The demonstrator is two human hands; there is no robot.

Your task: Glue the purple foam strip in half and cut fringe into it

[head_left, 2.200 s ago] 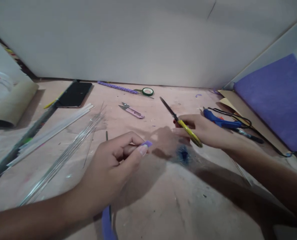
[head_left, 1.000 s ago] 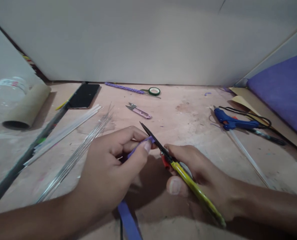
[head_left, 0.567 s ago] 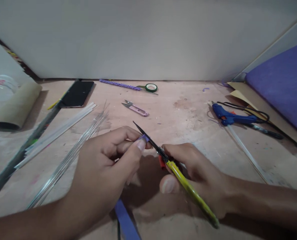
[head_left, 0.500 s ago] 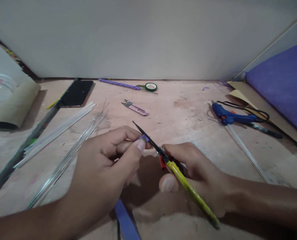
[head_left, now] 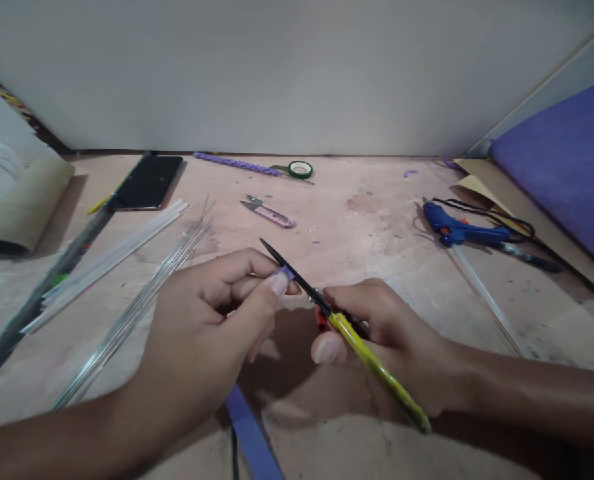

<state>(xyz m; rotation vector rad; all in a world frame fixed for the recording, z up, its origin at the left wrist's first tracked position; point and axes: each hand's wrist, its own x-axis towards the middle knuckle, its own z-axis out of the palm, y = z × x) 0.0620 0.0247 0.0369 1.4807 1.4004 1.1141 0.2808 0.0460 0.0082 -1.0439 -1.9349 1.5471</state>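
My left hand point(head_left: 211, 327) pinches a small purple strip point(head_left: 287, 272) between thumb and forefinger. In my right hand point(head_left: 387, 333) is a pair of scissors point(head_left: 377, 363) with a yellow-covered handle, a bit of red near the pivot and dark blades. The blades point up and left, lie nearly together and cross the strip's edge at my left fingertips. A longer flat purple strip point(head_left: 251, 433) lies below my left hand; whether it joins the pinched piece is hidden. Pink thread snips point(head_left: 274, 215) lie beyond my hands.
Left are a cardboard tube point(head_left: 24, 207), a phone point(head_left: 149, 182), white sticks point(head_left: 111, 260) and thin wires point(head_left: 141, 307). A purple braided stem point(head_left: 237, 164) and green tape roll point(head_left: 300, 170) lie at the back. Right are a blue glue gun point(head_left: 464, 230) and a purple sheet point(head_left: 561, 167).
The view has shifted slightly, and both hands with the scissors appear a little up and left. A small speck now shows near the thread snips. Both grips are the same.
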